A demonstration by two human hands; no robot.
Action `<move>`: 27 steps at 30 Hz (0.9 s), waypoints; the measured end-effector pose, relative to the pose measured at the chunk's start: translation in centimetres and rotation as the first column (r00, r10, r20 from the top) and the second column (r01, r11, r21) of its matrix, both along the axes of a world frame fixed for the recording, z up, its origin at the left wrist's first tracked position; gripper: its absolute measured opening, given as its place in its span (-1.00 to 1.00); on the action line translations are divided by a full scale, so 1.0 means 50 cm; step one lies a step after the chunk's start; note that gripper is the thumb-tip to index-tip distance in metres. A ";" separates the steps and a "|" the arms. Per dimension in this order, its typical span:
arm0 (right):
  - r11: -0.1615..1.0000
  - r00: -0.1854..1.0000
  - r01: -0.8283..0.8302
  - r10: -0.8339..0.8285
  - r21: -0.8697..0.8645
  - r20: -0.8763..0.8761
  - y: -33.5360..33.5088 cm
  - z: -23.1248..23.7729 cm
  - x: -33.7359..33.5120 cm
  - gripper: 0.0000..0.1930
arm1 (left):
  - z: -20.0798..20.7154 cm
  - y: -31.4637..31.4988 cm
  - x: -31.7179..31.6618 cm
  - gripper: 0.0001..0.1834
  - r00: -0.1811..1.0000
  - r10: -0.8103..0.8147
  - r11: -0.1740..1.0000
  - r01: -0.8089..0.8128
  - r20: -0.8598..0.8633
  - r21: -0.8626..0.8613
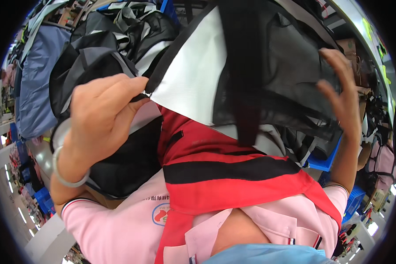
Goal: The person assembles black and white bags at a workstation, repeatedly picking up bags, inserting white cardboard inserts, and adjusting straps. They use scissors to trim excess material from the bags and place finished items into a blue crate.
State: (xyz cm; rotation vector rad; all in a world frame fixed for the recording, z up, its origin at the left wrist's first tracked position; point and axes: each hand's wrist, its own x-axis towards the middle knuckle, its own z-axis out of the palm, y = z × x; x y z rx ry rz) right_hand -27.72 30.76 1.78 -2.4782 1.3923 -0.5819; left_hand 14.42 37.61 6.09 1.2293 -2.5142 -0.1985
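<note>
A fabric panel (pixel 193 75), white with black mesh (pixel 290 75) and a black strap (pixel 244 66) down its middle, is held up in front of my chest. My left hand (pixel 101 116), a silver bangle on its wrist, pinches the panel's black-edged left corner between thumb and fingers. My right hand (pixel 341 94) rests against the mesh at the panel's right edge with its fingers spread apart and gripping nothing. Below the panel I see my red and black apron (pixel 224 176) over a pink shirt (pixel 119 224).
A heap of black, grey and white bags (pixel 105 39) lies behind the panel at upper left, beside a blue-grey bag (pixel 39 75). Blue crates (pixel 323 160) stand at the right, with pink backpacks (pixel 385 160) and cluttered shelves (pixel 361 48) beyond.
</note>
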 end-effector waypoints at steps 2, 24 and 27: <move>0.973 0.978 -0.164 0.138 0.165 0.158 0.072 -0.020 0.033 -0.18 | 0.067 -0.008 -0.025 -0.66 0.991 -0.074 0.988 0.089 0.115 -0.126; 0.764 0.734 0.590 -0.642 0.260 0.220 0.327 -0.221 -0.225 -0.77 | 0.132 -0.265 -0.311 -0.81 0.933 -0.346 0.921 0.358 0.099 -0.156; 0.791 0.798 0.573 -0.598 -0.215 -0.075 0.409 0.027 -0.393 -0.67 | 0.112 -0.256 -0.307 -0.80 0.917 -0.394 0.895 0.399 0.066 -0.202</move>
